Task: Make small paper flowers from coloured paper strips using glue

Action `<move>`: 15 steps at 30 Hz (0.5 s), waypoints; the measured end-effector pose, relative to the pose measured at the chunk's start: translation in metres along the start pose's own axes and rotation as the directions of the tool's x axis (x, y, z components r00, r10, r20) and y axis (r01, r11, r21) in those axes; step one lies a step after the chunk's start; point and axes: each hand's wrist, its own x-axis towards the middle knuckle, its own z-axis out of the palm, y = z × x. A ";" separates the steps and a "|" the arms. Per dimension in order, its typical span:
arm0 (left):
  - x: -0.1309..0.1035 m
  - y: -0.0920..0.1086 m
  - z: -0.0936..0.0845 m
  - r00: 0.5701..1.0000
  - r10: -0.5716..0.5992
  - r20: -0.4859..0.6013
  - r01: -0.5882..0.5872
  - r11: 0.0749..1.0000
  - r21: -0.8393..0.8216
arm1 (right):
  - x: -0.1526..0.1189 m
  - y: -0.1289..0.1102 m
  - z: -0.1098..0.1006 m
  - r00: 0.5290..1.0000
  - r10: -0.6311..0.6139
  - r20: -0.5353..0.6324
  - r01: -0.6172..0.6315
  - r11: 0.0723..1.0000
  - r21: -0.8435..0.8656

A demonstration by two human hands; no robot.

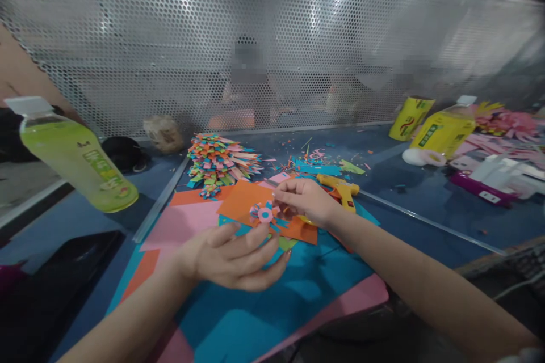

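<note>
A small paper flower (265,215) with a pink ring, a blue centre and fringed petals is above the orange sheet (238,201). My right hand (304,198) is closed in a pinch at the flower's upper right edge. Just below and in front of the flower, my left hand (238,258) is open, palm up with its fingers spread and nothing in it. A yellow glue gun (340,188) lies beyond my right hand, partly hidden by it. Beneath both hands are stacked coloured sheets, with a large blue sheet (272,300) toward the front.
A heap of fringed paper pieces (221,161) and paper scraps (317,166) lie behind. Drink bottles stand left (80,159) and right (447,127), near a yellow can (411,118). A dark phone-like slab (80,272) lies left. A perforated metal screen (272,17) borders the back.
</note>
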 end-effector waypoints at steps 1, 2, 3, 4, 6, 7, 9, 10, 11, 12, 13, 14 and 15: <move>-0.002 0.006 0.004 0.997 0.042 -0.061 -0.038 0.997 0.069 | 0.000 -0.001 0.000 1.000 -0.009 -0.001 0.009 1.000 -0.028; -0.005 0.014 0.009 0.990 0.036 -0.135 -0.015 0.988 0.151 | 0.000 -0.003 -0.001 1.000 -0.013 0.002 0.013 0.998 -0.056; -0.008 0.022 0.014 0.980 -0.037 -0.193 0.077 0.976 0.203 | -0.001 -0.004 -0.001 1.000 -0.010 0.009 0.011 0.996 -0.084; -0.010 0.029 0.018 0.964 -0.139 -0.226 0.186 0.961 0.203 | -0.001 -0.005 -0.002 1.000 -0.001 0.022 0.003 0.994 -0.113; -0.012 0.040 0.024 0.928 -0.274 -0.251 0.315 0.938 0.141 | -0.002 -0.006 -0.003 0.998 0.016 0.058 -0.006 0.984 -0.181; -0.011 0.041 0.024 0.922 -0.303 -0.243 0.337 0.934 0.115 | -0.002 -0.007 -0.003 0.997 0.021 0.077 -0.004 0.976 -0.220; -0.006 0.034 0.019 0.943 -0.273 -0.189 0.286 0.957 0.050 | -0.003 -0.007 -0.004 0.994 0.027 0.104 0.004 0.957 -0.288; -0.003 0.027 0.014 0.969 -0.204 -0.138 0.203 0.979 -0.021 | -0.003 -0.007 -0.005 0.993 0.031 0.113 0.005 0.951 -0.309; 0.001 0.019 0.009 0.991 -0.115 -0.066 0.107 0.988 -0.115 | -0.004 -0.007 -0.005 0.992 0.039 0.118 0.001 0.948 -0.319; 0.005 0.011 0.005 0.999 -0.040 -0.005 0.038 0.983 -0.178 | -0.004 -0.008 -0.005 0.992 0.048 0.117 -0.007 0.946 -0.323; 0.007 0.005 0.001 1.000 -0.023 -0.003 0.022 0.985 -0.169 | -0.004 -0.009 -0.005 0.992 0.054 0.110 -0.016 0.946 -0.323; 0.009 0.000 0.000 0.999 0.027 -0.023 -0.029 0.993 -0.116 | -0.005 -0.010 -0.005 0.993 0.057 0.101 -0.022 0.946 -0.324; 0.008 -0.003 0.000 0.996 0.066 -0.058 -0.069 0.997 -0.045 | -0.005 -0.012 -0.005 0.994 0.057 0.093 -0.024 0.946 -0.325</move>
